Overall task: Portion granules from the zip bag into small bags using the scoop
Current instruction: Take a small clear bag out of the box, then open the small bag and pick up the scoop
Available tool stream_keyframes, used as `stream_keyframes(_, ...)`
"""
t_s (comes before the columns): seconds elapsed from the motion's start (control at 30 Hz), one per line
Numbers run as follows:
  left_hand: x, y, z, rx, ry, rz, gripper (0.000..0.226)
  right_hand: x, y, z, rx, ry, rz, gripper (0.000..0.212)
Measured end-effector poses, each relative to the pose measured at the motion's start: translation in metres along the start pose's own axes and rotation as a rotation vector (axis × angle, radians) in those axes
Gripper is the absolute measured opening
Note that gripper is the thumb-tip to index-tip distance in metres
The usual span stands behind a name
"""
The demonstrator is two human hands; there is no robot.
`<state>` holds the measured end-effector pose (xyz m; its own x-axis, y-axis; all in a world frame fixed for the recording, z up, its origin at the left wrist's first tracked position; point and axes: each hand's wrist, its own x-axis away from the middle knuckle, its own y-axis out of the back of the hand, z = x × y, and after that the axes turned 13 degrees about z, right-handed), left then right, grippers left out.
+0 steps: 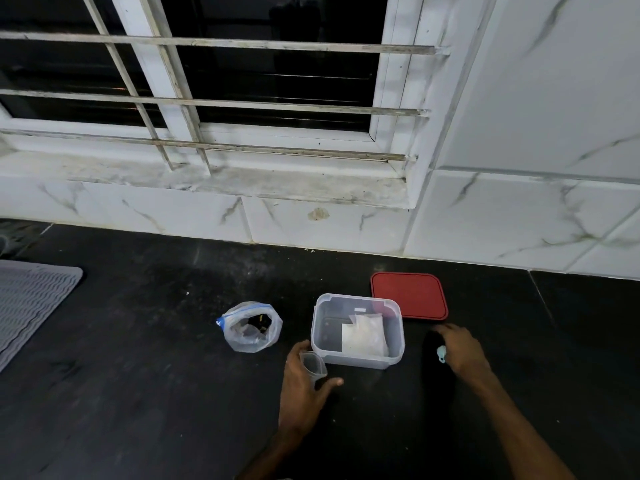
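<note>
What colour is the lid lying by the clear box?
Red; the lid lies flat on the dark counter, seen in the head view.

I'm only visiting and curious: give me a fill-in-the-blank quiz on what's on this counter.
1. The lid lying flat on the black counter is ___.
2. The left hand holds a small bag; the clear container beside it holds ___ packets.
3. The zip bag stands with its top ___.
4. The scoop shows at the right hand, on the container's ___ side.
Missing words: red; white; open; right.
</note>
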<state>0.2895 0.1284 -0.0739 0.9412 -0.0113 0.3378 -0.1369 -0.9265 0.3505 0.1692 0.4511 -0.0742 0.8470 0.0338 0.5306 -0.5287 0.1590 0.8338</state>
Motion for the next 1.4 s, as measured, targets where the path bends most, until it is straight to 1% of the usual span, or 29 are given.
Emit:
stream_keyframes(0.1,0.002,0.002,0.001,-0.015,0.004,-0.033,0.100,-0.002,0.007,-0.002,-0.074,0.019,-0.035,0.045)
stream_keyframes(0.17,0.003,0.004,-0.001,-0.024,0.003,-0.033,0.106,-0.004,0.009,-0.009,-0.085,0.008,-0.041,0.044)
stream_keyframes(0.27,0.005,0.009,0.000,-0.030,-0.004,-0.019,0.114,-0.004,0.006,-0.016,-0.008,0.013,-0.025,0.046)
stream_keyframes(0.33,0.006,0.011,0.000,-0.034,-0.002,-0.006,0.118,0.001,0.003,-0.014,0.067,-0.013,-0.029,0.040)
stream_keyframes(0.43,0.005,0.014,0.000,-0.039,0.001,0.018,0.119,0.008,-0.003,-0.008,0.138,-0.089,-0.061,0.025)
stream_keyframes(0.53,0.004,0.017,0.000,-0.045,-0.008,0.040,0.120,0.016,-0.007,-0.005,0.152,-0.134,-0.058,0.026)
stream_keyframes(0.6,0.003,0.018,0.001,-0.047,0.003,0.058,0.119,0.019,-0.010,-0.006,0.114,-0.127,-0.065,0.028)
stream_keyframes(0.7,0.003,0.019,0.001,-0.038,0.034,0.046,0.107,0.018,-0.018,-0.012,-0.017,-0.077,-0.115,0.023)
stream_keyframes(0.77,0.002,0.018,0.000,-0.035,0.060,0.023,0.103,0.017,-0.024,-0.016,-0.107,-0.030,-0.155,0.020)
stream_keyframes(0.87,-0.001,0.016,0.003,-0.086,0.086,0.009,0.106,0.021,-0.030,-0.018,-0.128,-0.013,-0.123,0.030)
stream_keyframes(0.97,-0.004,0.018,0.001,-0.140,0.110,-0.024,0.103,0.025,-0.036,-0.021,-0.157,0.003,-0.118,0.032)
stream_keyframes(1.07,-0.002,0.021,-0.003,0.002,0.089,-0.052,0.095,0.029,-0.042,-0.024,-0.246,0.058,-0.153,0.032)
stream_keyframes(1.17,0.008,0.021,-0.004,0.107,0.024,-0.080,0.090,0.037,-0.045,-0.030,-0.231,0.111,-0.098,0.041)
stream_keyframes(1.23,0.012,0.019,-0.006,0.121,-0.020,-0.105,0.089,0.040,-0.046,-0.038,-0.207,0.156,-0.046,0.047)
stream_keyframes(1.3,0.013,0.017,-0.010,0.137,-0.041,-0.118,0.089,0.041,-0.047,-0.043,-0.205,0.196,-0.046,0.040)
stream_keyframes(1.4,0.008,0.015,-0.018,0.160,-0.041,-0.093,0.088,0.039,-0.049,-0.039,-0.239,0.188,-0.133,0.021)
